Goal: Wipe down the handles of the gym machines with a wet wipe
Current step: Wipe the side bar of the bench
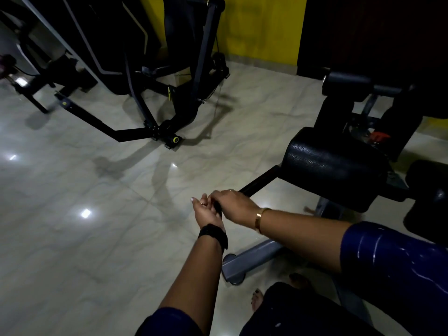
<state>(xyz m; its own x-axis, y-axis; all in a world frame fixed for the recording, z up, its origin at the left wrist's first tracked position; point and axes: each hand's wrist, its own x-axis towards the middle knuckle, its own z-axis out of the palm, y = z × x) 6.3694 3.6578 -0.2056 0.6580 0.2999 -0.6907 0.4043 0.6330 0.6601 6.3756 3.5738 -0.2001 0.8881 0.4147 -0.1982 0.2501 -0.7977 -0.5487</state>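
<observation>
Handle: black round bar handle (260, 180) sticks out of the black textured leather pad (334, 163), pointing lower left.
Right hand (234, 202): we see it wrapped over the bar's near end, fingers curled round it, gold bangle (259, 219) on the wrist.
Left hand (207, 212): at the bar's tip, fingers curled up against the right fingers. We cannot tell what they pinch.
Wet wipe: hidden, cannot tell.
Around: glossy pale tile floor (97, 190). Black steel machine frame (145, 93) well apart, by the yellow wall (261, 25).

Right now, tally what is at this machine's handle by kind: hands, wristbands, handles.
Hands: 2 (left hand, right hand)
Wristbands: 2 (black band, gold bangle)
Handles: 1 (handle)
Total: 5
</observation>
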